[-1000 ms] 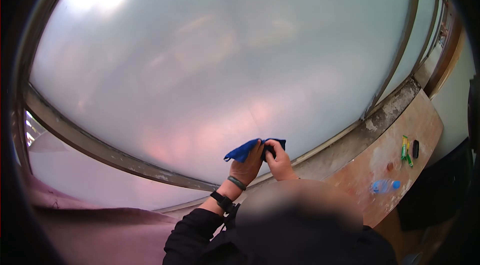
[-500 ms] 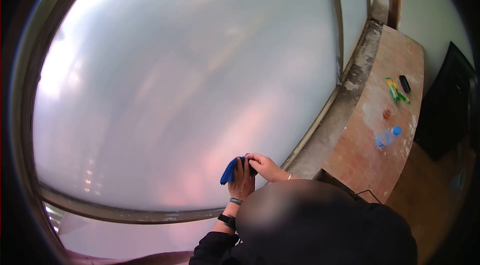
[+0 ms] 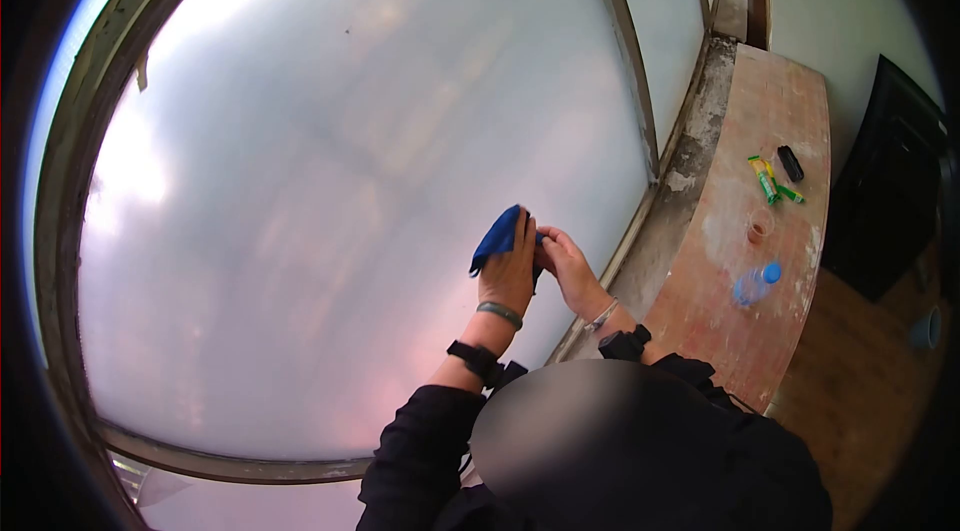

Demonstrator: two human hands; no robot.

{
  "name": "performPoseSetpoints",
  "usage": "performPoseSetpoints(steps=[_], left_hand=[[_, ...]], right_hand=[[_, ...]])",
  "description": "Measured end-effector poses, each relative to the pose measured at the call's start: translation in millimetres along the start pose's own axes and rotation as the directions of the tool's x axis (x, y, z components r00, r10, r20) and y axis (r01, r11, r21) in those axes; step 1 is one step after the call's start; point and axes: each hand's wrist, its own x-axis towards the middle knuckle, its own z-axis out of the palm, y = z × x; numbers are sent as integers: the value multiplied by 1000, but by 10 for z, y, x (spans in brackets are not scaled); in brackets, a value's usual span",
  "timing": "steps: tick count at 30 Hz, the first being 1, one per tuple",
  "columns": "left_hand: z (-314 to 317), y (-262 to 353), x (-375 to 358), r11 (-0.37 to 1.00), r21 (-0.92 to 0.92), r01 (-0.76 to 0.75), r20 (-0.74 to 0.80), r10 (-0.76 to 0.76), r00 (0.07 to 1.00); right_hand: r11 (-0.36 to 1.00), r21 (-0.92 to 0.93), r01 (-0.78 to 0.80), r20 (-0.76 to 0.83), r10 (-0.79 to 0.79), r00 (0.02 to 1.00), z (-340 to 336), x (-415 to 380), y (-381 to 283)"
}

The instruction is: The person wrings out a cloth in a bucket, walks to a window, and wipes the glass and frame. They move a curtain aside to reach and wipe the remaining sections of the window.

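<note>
– Where is the cloth?
– The blue fabric cloth (image 3: 496, 241) juts left of the bare left hand (image 3: 507, 276), before a broad, frosted-looking pane (image 3: 330, 181). The bare right hand (image 3: 568, 263) pinches its edge; the left lies straight-fingered against it, its grip unclear.
– The step?
– Apparently arranging the cloth; the next move likely calls for steadying that loose corner.
</note>
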Motion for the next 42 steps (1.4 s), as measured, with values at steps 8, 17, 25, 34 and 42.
performPoseSetpoints(steps=[8, 17, 25, 34, 42], left_hand=[[100, 36, -126, 997, -74, -11, -50, 8, 999], [-102, -249, -1712, 988, -71, 138, 87, -131, 988], [-236, -383, -2409, 965, 217, 149, 129, -179, 975], [56, -225, -1847, 993, 86, 82, 113, -92, 989], [418, 214, -681, 999, 14, -44, 326, 37, 945]], right_hand=[[996, -86, 27, 17, -26, 1000, 38, -138, 289], [959, -88, -269, 185, 281, 942, 614, -1075, 1080], [936, -83, -342, 242, 352, 904, 928, -1527, 1456], [971, -113, -210, 131, 224, 966, 649, -1200, 1155], [971, -75, -229, -33, 227, 973, -133, -633, 678]])
